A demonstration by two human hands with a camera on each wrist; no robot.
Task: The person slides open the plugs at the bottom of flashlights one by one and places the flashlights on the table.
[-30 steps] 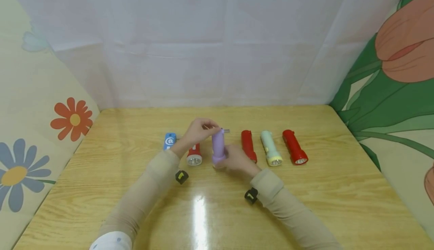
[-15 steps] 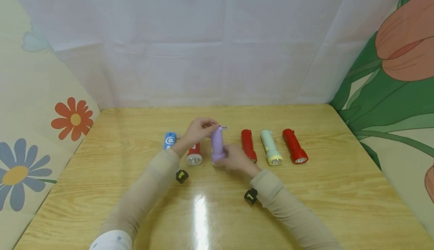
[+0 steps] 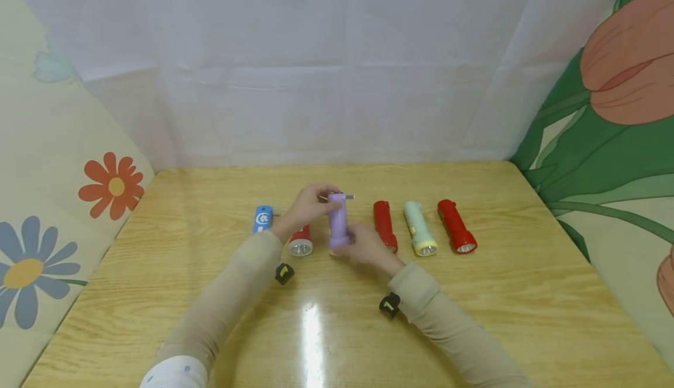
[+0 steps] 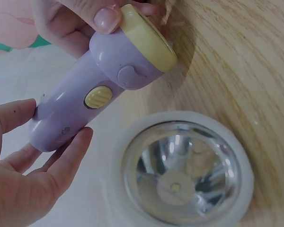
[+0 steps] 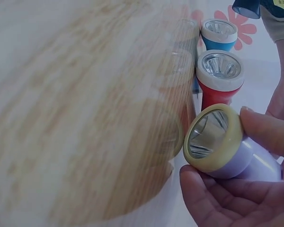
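A purple flashlight with a yellow rim and a yellow ridged switch is held by both hands at mid-table. My left hand grips its tail end, thumb on one side and fingers on the other. With thumb and fingers, my right hand holds the head end; the rim is close to the tabletop, and I cannot tell if it touches. A thin metal piece sticks out sideways at the tail, pointing right. The flashlight leans, lens end down.
Left of the held flashlight lie a blue flashlight and a red one with a white rim, partly behind the left arm. To the right are a red flashlight, a mint-green one and another red one. A white curtain hangs behind the table.
My left thumb has moved from the tail tip down onto the side of the purple flashlight's body. The tail has shifted slightly up and left. My right hand keeps its hold.
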